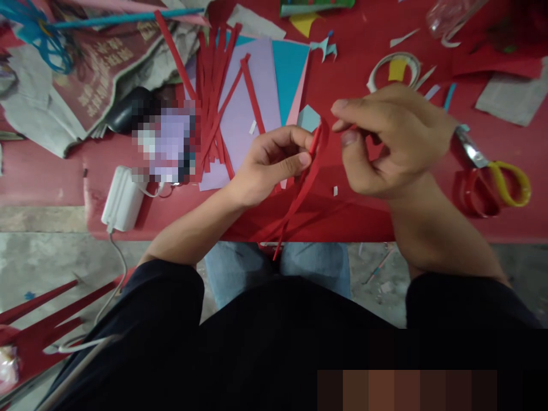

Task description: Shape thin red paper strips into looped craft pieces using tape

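Note:
My left hand (274, 162) pinches a narrow red paper strip (305, 185) between thumb and fingers. The strip's upper end pokes up past the fingertips, and its long tail hangs down over the table's front edge towards my lap. To the right, my right hand (381, 140) hovers with bent fingers. Its thumb and forefinger tips are a little apart, with nothing visible between them, close to the strip's upper end. Several more red paper strips (209, 97) lie in a bundle left of my hands, partly over lilac paper sheets (261, 74).
Scissors (492, 165) with yellow and red handles and a tape roll (396, 57) are at the right. A blue sheet (291, 74) lies behind the strip. At left are a white power bank (124, 197) with a cable, a dark mouse (131, 108) and crumpled newspaper (38, 103).

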The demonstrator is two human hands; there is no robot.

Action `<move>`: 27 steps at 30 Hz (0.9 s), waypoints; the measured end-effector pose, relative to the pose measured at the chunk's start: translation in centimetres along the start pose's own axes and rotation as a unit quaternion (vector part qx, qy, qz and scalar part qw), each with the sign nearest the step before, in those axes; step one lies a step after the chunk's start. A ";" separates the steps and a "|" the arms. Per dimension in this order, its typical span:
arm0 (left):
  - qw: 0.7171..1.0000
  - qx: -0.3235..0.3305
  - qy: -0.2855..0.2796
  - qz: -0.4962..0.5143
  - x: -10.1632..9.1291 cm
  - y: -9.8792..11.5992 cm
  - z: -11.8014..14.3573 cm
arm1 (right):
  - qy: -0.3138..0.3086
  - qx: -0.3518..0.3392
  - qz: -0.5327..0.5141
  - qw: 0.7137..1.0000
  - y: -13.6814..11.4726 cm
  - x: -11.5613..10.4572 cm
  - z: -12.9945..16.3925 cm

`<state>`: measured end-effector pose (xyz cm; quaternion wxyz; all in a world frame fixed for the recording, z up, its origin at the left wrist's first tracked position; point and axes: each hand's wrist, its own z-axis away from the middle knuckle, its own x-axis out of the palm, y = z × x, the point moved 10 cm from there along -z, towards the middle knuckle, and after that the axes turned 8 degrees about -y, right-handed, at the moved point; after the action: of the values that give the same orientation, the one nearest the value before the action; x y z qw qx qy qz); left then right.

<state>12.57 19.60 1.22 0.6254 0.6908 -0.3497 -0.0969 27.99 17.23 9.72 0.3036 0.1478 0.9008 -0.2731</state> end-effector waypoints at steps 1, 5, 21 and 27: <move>1.000 0.002 -0.001 0.000 0.0 0.0 0.0 | 0.003 -0.007 -0.001 1.000 -0.2 -0.1 -0.1; 1.000 0.004 -0.003 -0.002 0.1 0.1 0.0 | 0.011 0.002 0.029 1.000 -0.3 -0.2 -0.6; 1.000 -0.025 -0.008 -0.008 1.1 1.3 0.4 | 0.041 0.039 -0.056 0.997 0.7 -0.7 0.6; 0.999 -0.028 -0.024 -0.004 1.5 1.2 0.4 | 0.036 0.023 -0.070 0.997 0.3 -0.8 0.2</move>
<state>13.04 18.45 2.68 0.6358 0.6718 -0.3586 -0.1257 28.83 17.24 10.01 0.2472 0.1015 0.9127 -0.3091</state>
